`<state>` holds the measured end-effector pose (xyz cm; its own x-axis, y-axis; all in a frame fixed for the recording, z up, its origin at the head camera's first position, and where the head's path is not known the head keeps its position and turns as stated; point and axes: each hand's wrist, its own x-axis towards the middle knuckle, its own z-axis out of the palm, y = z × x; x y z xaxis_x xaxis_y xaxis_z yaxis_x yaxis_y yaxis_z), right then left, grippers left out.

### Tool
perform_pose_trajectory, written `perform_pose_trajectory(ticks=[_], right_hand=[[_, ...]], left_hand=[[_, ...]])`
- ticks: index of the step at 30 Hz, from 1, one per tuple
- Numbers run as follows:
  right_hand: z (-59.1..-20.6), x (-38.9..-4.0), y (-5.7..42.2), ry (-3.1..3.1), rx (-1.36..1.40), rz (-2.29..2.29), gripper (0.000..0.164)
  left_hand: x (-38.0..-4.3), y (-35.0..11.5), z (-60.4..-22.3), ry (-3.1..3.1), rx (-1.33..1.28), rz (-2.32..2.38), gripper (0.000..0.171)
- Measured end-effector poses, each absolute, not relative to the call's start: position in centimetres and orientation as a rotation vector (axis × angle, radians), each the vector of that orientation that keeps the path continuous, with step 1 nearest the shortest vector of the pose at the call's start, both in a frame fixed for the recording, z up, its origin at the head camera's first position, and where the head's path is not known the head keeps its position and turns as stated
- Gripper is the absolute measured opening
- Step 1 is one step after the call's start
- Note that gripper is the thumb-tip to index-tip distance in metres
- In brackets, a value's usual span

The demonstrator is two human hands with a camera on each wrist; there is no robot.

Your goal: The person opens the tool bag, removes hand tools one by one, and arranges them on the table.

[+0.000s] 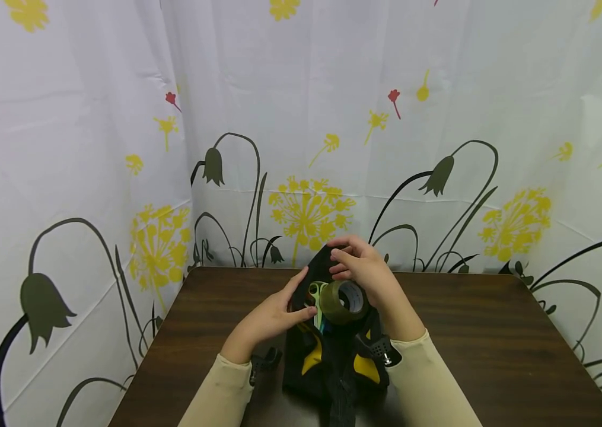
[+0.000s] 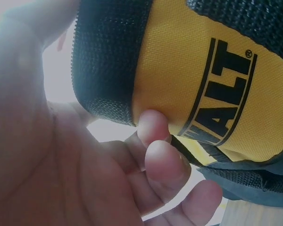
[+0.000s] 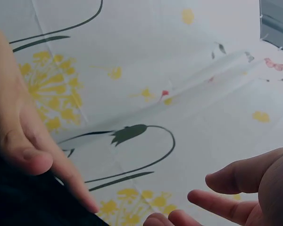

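Bag (image 1: 333,350) of coarse woven black-and-yellow fabric, zip-edged, is being touched on the bench (image 1: 466,320) by the left hand (image 1: 274,314), fingers relaxed, unclenched. Glossy brown tape roll (image 1: 333,311) and green scissors (image 1: 318,317) are being held in its opening. Above, the right hand (image 1: 367,267) is being kept loosely curved, fingers released. Dark wood-grain bench is being backed by a creased floral curtain (image 1: 279,89). Lettering (image 2: 221,89) is being partly cut off, "WALT" legible; deeper contents are being lost in shadow.

The head view looked forward and down over a brown wood-grained desk (image 1: 466,338); the right wrist's shared its white flower-printed curtain (image 3: 146,70); the left's closely faced a yellow-and-black fabric bag (image 2: 170,61).
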<state>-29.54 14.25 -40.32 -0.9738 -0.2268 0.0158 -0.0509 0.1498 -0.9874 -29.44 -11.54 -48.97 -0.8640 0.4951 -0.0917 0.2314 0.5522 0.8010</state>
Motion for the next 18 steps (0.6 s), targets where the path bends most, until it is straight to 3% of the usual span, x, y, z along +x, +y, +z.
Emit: perform_pose_trajectory(ticks=[18], right_hand=[[-43.9, -32.0, 12.9, 2.404, -0.069, -1.594, 0.037]], left_hand=[[-29.3, -11.6, -48.8, 2.446, 0.602, 1.229, 0.097]])
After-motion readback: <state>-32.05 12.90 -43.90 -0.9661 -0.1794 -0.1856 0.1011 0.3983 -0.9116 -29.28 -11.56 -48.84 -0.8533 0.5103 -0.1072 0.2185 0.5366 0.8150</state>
